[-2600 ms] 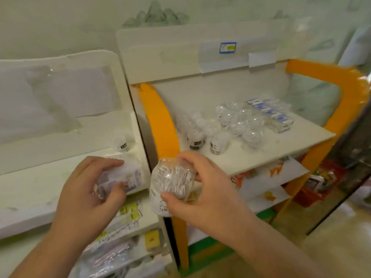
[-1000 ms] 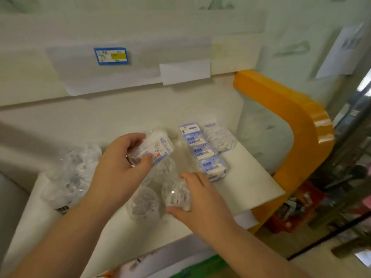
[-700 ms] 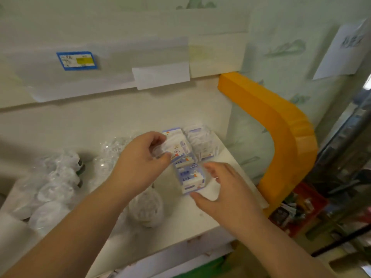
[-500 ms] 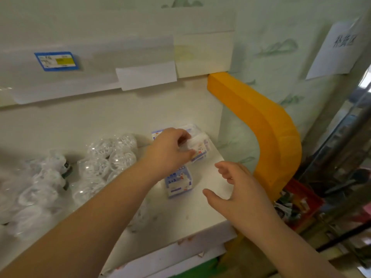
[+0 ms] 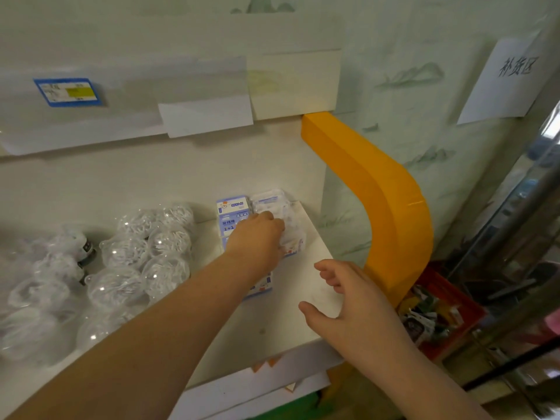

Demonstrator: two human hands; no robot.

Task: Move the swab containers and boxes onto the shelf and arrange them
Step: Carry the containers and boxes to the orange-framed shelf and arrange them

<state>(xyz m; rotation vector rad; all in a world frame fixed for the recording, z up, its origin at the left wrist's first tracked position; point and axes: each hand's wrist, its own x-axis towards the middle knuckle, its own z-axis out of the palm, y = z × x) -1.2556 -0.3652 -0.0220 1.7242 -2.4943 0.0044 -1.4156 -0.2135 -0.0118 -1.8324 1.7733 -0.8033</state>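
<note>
Fingers [image 5: 274, 219] on box [image 5: 291, 237], white shelf [image 5: 303, 268], orange frame [image 5: 378, 189]

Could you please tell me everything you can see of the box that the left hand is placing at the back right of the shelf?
The box is small, clear-wrapped and white with blue print. It lies at the right end of the white shelf, in front of another clear pack and beside a blue-and-white box. The left hand covers its left part, fingers curled on it.
</note>
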